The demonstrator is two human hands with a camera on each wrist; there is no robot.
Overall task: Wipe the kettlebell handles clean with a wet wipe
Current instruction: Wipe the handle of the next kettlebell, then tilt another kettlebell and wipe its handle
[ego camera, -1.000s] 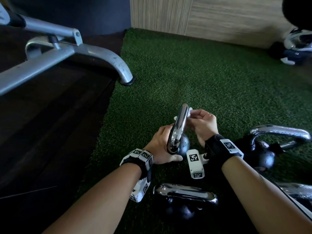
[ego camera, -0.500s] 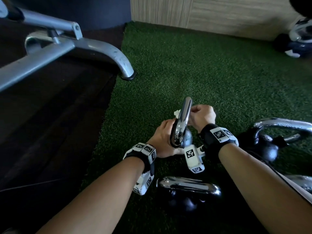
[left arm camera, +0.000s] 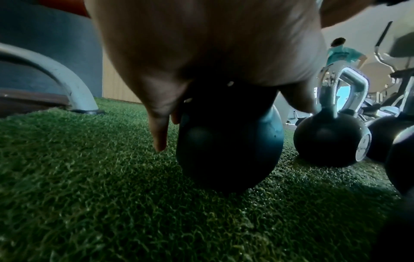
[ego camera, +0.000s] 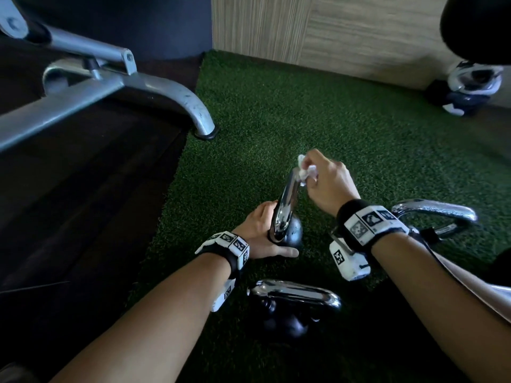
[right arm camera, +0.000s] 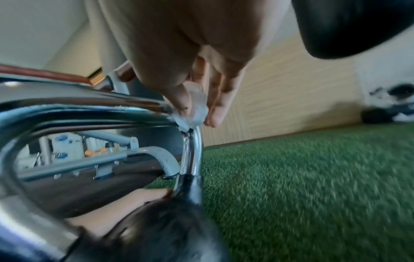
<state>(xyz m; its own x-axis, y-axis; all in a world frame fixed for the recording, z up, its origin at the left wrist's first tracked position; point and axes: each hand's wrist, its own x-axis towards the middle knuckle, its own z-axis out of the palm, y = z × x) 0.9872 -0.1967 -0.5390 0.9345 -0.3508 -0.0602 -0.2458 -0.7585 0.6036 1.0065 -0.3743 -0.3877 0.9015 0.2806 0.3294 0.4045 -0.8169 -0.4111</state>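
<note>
Hands (ego camera: 326, 181) wiping kettlebell (ego camera: 287, 217), green turf (ego camera: 359, 134), wood-panel wall (ego camera: 345, 31)

The scene is dim overall, with the near floor and left side sunk in deep shadow. Daylight falls from the far right onto the green turf (ego camera: 345, 128) and pale wall. Glare streaks the chrome kettlebell handle (ego camera: 286, 205). Both wrist views are soft, with motion smear, blurred close skin, and strong wide-angle bending at the edges.
</note>
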